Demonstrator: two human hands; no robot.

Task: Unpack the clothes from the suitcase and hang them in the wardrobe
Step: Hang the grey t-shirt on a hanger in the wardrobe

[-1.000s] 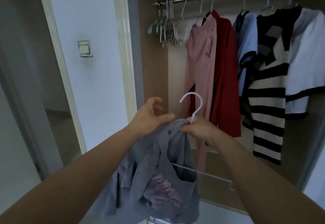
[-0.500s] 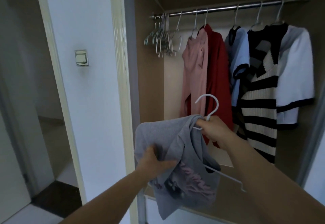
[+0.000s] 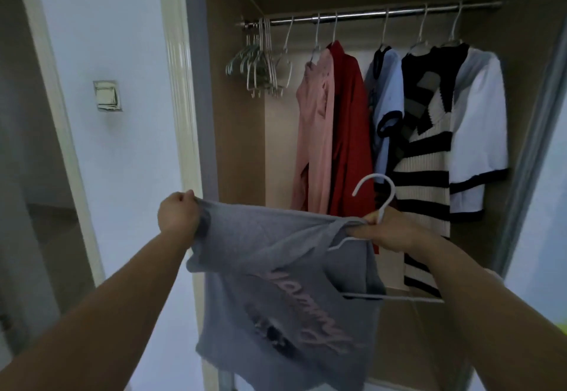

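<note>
- Head view: my left hand [image 3: 178,216] is closed in a fist on one edge of the grey T-shirt [image 3: 276,283]. The fingers are curled tight round the fabric and hold it up and out to the left.
- My right hand [image 3: 389,231] pinches the neck of the white hanger [image 3: 387,205] just under its hook, and a bunch of the shirt's cloth is caught in the same grip.
- Between the two hands the upper edge of the shirt is stretched almost straight. The rest hangs down loosely in front of the open wardrobe [image 3: 239,114], below the rail [image 3: 368,16] and not on it.
- The shirt is plain grey with pink script letters across it and a dark print under them.
- The hanger's hook stands free above my right hand, and one thin bar of it comes out from under the cloth on the right side.
- The left part of the hanger is hidden, probably inside the shirt, and my right forearm covers its other end.
- The folds break the letters, so I cannot read the word.
- I cannot see the fingertips of either hand clearly, because the cloth wraps over them.
</note>
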